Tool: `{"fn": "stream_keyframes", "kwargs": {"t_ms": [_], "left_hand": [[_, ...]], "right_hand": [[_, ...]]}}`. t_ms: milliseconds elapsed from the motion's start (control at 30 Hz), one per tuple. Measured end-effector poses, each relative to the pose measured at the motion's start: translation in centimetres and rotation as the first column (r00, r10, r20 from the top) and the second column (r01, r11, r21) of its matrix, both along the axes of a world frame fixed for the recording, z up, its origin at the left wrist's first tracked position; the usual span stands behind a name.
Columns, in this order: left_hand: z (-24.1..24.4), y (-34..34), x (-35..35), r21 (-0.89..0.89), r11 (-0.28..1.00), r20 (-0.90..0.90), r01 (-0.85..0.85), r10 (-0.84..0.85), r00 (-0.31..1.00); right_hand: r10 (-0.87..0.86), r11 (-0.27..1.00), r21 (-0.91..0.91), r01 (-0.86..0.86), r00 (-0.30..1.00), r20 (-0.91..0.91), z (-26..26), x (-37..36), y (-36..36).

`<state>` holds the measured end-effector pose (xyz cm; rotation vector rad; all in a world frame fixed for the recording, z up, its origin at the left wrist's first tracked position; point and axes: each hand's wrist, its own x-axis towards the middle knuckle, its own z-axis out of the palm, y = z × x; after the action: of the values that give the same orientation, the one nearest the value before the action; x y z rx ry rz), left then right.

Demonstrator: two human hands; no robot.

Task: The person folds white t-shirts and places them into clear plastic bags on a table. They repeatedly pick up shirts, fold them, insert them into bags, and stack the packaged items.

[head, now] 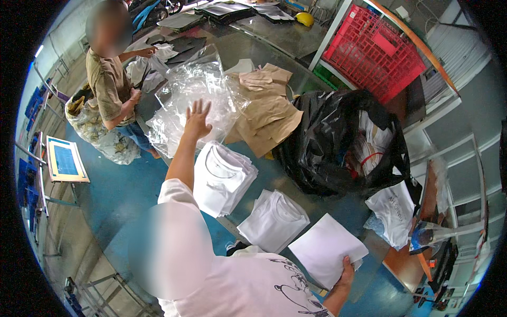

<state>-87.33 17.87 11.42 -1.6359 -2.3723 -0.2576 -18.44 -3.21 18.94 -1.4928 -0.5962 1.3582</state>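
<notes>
My left hand reaches out over a heap of clear plastic bags, its fingers spread; whether it touches them I cannot tell. Near that forearm lies a tall stack of folded white T-shirts, the collar showing on top. To the right is a smaller stack of folded white T-shirts. My right hand grips the corner of a folded white garment pile, its thumb on top and its fingers hidden below.
Brown paper sheets lie beside the bags. A large black plastic bag holding white items stands at the right, near a printed white cloth. A red plastic crate stands behind. Another person handles white cloth at the upper left.
</notes>
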Motion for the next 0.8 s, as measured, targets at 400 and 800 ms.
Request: {"fn": "stream_keyframes", "kwargs": {"t_ms": [400, 800], "left_hand": [[-12.2, -4.4, -8.9, -0.159, 0.721, 0.903, -0.675, -0.170, -0.394], [-9.7, -0.3, -12.7, 0.121, 0.526, 0.898, -0.842, 0.303, 0.318]], "right_hand": [[0.103, 0.994, -0.044, -0.104, 0.994, -0.024, -1.6, -2.6, 3.8], [0.139, 0.990, 0.001, -0.138, 0.990, -0.007, -1.4, -3.6, 4.4]]}}
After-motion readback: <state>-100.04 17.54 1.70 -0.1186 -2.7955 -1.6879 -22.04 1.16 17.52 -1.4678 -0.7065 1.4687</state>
